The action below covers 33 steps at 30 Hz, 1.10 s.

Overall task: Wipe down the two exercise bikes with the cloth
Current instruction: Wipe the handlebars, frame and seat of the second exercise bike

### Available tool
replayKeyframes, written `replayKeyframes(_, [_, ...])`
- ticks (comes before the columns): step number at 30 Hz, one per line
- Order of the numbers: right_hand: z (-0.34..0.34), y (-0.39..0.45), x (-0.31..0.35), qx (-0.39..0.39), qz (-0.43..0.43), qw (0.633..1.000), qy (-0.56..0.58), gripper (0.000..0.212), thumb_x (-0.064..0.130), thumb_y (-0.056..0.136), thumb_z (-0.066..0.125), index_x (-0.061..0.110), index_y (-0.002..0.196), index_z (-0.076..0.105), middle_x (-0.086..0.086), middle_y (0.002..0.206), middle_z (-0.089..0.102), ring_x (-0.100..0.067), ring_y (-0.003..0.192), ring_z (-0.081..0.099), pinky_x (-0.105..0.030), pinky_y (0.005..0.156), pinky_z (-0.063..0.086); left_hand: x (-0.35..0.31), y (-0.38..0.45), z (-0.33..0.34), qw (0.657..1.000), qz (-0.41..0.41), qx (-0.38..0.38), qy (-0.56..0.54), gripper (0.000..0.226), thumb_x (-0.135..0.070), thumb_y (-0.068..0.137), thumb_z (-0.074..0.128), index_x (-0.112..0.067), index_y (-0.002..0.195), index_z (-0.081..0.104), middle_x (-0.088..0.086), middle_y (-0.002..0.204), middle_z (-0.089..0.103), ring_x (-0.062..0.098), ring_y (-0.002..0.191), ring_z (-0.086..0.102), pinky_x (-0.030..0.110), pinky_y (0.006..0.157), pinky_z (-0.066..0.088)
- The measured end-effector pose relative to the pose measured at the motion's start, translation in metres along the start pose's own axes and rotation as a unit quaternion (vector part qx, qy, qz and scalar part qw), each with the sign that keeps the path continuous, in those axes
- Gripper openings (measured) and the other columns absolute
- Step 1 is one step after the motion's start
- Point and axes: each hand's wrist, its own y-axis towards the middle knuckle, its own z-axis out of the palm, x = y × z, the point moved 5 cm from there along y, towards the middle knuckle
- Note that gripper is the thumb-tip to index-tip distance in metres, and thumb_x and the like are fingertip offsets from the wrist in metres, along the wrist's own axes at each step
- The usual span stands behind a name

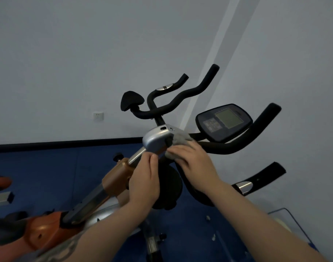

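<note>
The near exercise bike has an orange and silver frame, a silver cap on its post, black handlebars and a dark console. My left hand grips the silver post just below the cap. My right hand presses a grey cloth against the right side of the cap, fingers laid over it. A second bike's black handlebars and pad rise behind.
A white wall with a socket stands behind, above a black skirting and blue floor. Another orange machine part lies at the far left. A clear container's rim shows at the lower right.
</note>
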Motion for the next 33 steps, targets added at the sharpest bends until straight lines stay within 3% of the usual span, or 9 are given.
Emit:
replayKeyframes(3, [-0.023, 0.003, -0.025, 0.007, -0.030, 0.999, -0.038, 0.030, 0.015, 0.091, 0.064, 0.021, 0.119, 0.069, 0.008, 0.121, 0.067, -0.017, 0.115, 0.057, -0.040, 0.098, 0.044, 0.008, -0.001, -0.001, 0.994, -0.077, -0.008, -0.084, 0.028, -0.041, 0.102, 0.032, -0.033, 0.086, 0.054, -0.015, 0.081, 0.062, 0.000, 0.071, 0.059, 0.040, 0.069, 0.051])
replayKeyframes(6, [-0.024, 0.002, -0.021, -0.055, 0.096, 0.994, -0.008, 0.029, 0.015, 0.091, 0.063, 0.021, 0.118, 0.069, 0.008, 0.116, 0.068, -0.016, 0.108, 0.051, -0.038, 0.091, 0.045, 0.009, 0.000, -0.001, 0.991, -0.091, -0.003, -0.102, 0.028, -0.038, 0.102, 0.034, -0.031, 0.086, 0.056, -0.010, 0.078, 0.062, -0.003, 0.073, 0.057, 0.038, 0.069, 0.049])
replayKeyframes(8, [-0.009, -0.005, 0.002, -0.055, 0.084, 0.995, 0.001, 0.029, 0.013, 0.091, 0.064, 0.022, 0.118, 0.069, 0.010, 0.116, 0.068, -0.014, 0.104, 0.046, -0.031, 0.089, 0.043, 0.009, 0.000, -0.002, 0.989, -0.098, 0.001, -0.110, 0.027, -0.036, 0.102, 0.036, -0.030, 0.086, 0.056, -0.006, 0.077, 0.060, -0.005, 0.074, 0.056, 0.034, 0.067, 0.045])
replayKeyframes(12, [-0.008, -0.038, 0.006, 0.051, 0.102, 0.993, 0.018, 0.033, 0.017, 0.095, 0.060, 0.028, 0.126, 0.064, 0.021, 0.129, 0.058, -0.012, 0.106, 0.050, -0.021, 0.092, 0.039, 0.009, 0.000, -0.003, 0.989, -0.091, 0.034, -0.111, 0.027, -0.037, 0.102, 0.033, -0.030, 0.089, 0.056, -0.005, 0.078, 0.060, -0.002, 0.073, 0.056, 0.037, 0.070, 0.049])
replayKeyframes(16, [-0.020, -0.075, 0.003, 0.141, 0.130, 0.981, 0.031, 0.026, 0.035, 0.097, 0.053, 0.043, 0.119, 0.063, 0.043, 0.115, 0.048, -0.001, 0.103, 0.049, -0.018, 0.087, 0.037, 0.007, 0.000, -0.003, 0.990, -0.085, 0.040, -0.101, 0.026, -0.033, 0.102, 0.032, -0.035, 0.087, 0.054, -0.005, 0.078, 0.059, 0.000, 0.072, 0.056, 0.036, 0.068, 0.048])
replayKeyframes(19, [-0.016, -0.063, 0.001, 0.108, 0.206, 0.967, 0.105, 0.031, 0.034, 0.103, 0.039, 0.035, 0.124, 0.063, 0.026, 0.125, 0.056, 0.001, 0.110, 0.052, -0.023, 0.091, 0.039, -0.006, 0.010, -0.003, 0.991, -0.074, 0.049, -0.097, 0.018, -0.020, 0.098, 0.043, -0.035, 0.096, 0.054, -0.009, 0.089, 0.058, 0.000, 0.079, 0.057, 0.033, 0.071, 0.049])
replayKeyframes(22, [0.005, -0.047, 0.001, 0.099, 0.288, 0.952, 0.019, 0.041, 0.035, 0.105, 0.031, 0.025, 0.144, 0.040, 0.005, 0.140, 0.051, -0.014, 0.119, 0.052, -0.027, 0.087, 0.038, -0.037, 0.037, -0.005, 0.997, 0.010, 0.050, -0.049, 0.020, -0.017, 0.091, 0.052, -0.035, 0.100, 0.054, -0.016, 0.099, 0.051, -0.001, 0.090, 0.054, 0.023, 0.075, 0.044])
replayKeyframes(26, [0.004, -0.064, 0.004, 0.117, 0.312, 0.943, -0.017, 0.027, 0.047, 0.101, 0.037, 0.025, 0.116, 0.044, 0.009, 0.087, 0.057, -0.006, 0.067, 0.048, -0.029, 0.057, 0.034, -0.067, 0.070, 0.021, 0.981, 0.064, 0.171, 0.069, 0.022, -0.014, 0.095, 0.045, -0.031, 0.097, 0.057, -0.010, 0.101, 0.055, 0.005, 0.084, 0.053, 0.030, 0.077, 0.049])
replayKeyframes(33, [0.016, -0.018, -0.004, 0.167, 0.323, 0.929, -0.071, 0.027, 0.024, 0.104, 0.035, 0.011, 0.096, 0.058, -0.012, 0.100, 0.063, -0.027, 0.083, 0.057, -0.035, 0.066, 0.044, -0.059, 0.069, 0.049, 0.943, 0.108, 0.251, 0.192, 0.024, -0.015, 0.096, 0.043, -0.019, 0.118, 0.054, 0.007, 0.116, 0.059, 0.023, 0.107, 0.050, 0.044, 0.093, 0.047])
